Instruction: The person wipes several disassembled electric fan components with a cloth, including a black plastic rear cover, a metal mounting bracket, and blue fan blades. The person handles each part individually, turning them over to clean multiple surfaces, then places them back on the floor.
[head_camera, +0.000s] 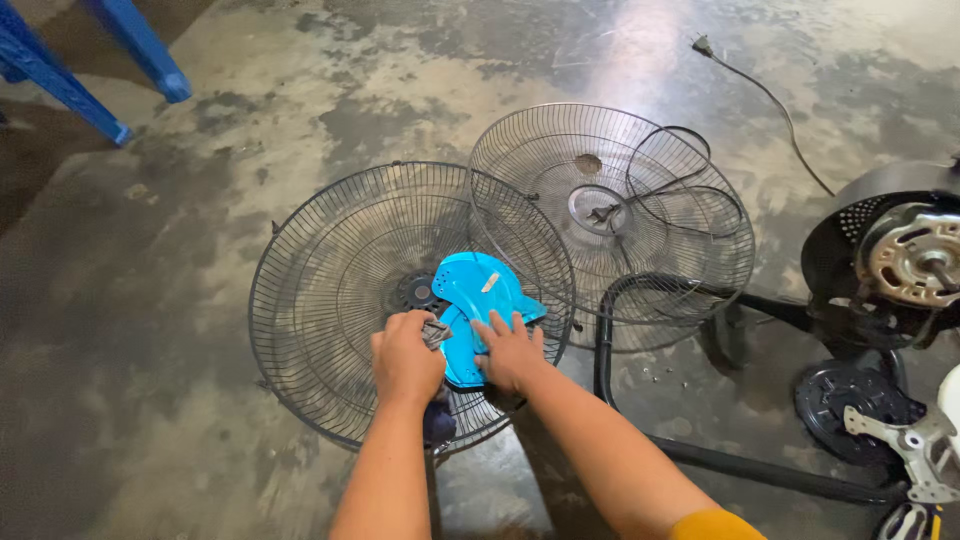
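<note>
A bright blue fan blade (470, 290) lies inside a round black wire fan guard (330, 280) on the concrete floor. My left hand (405, 360) is closed around a small dark grey rag (436, 332) pressed at the blade's lower left edge. Beside it, my right hand (510, 350) rests flat on the blade with fingers spread, holding it down. A second wire guard (610, 210) leans just behind, overlapping the first at its right rim.
A fan motor with its black housing (900, 260) and stand tubing (700, 460) lie at the right. A power cord and plug (760, 90) trail at the upper right. Blue furniture legs (130, 60) stand at the upper left. Small screws dot the floor near the tubing.
</note>
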